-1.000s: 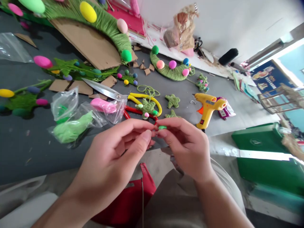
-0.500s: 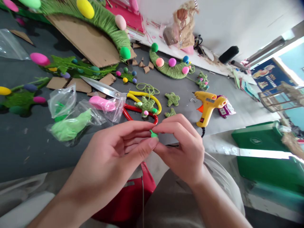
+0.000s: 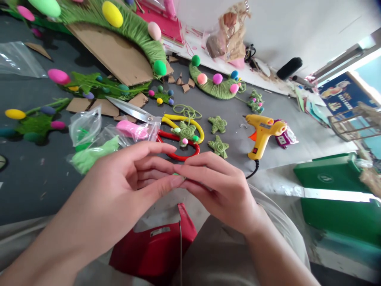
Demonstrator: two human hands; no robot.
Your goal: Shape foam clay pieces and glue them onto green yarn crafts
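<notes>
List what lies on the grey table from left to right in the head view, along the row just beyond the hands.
Bag of green clay → bag of pink clay → scissors → yarn star → yellow glue gun.

A: How many scissors (image 3: 154, 121) and glue guns (image 3: 262, 133)?
B: One each, mid-worktop.
A: Loose twine stars?
B: Two, (image 3: 218, 124) and (image 3: 219, 146), left of the gun.

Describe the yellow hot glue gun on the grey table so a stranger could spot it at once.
Start at the grey table and go to its right-hand part, past the red-and-yellow-handled scissors. Beyond two small green yarn-wound stars lies the yellow plastic hot glue gun, on its side. Unlike the soft yarn pieces around it, it is hard and pistol-shaped, with an orange trigger and a black cord.
</notes>
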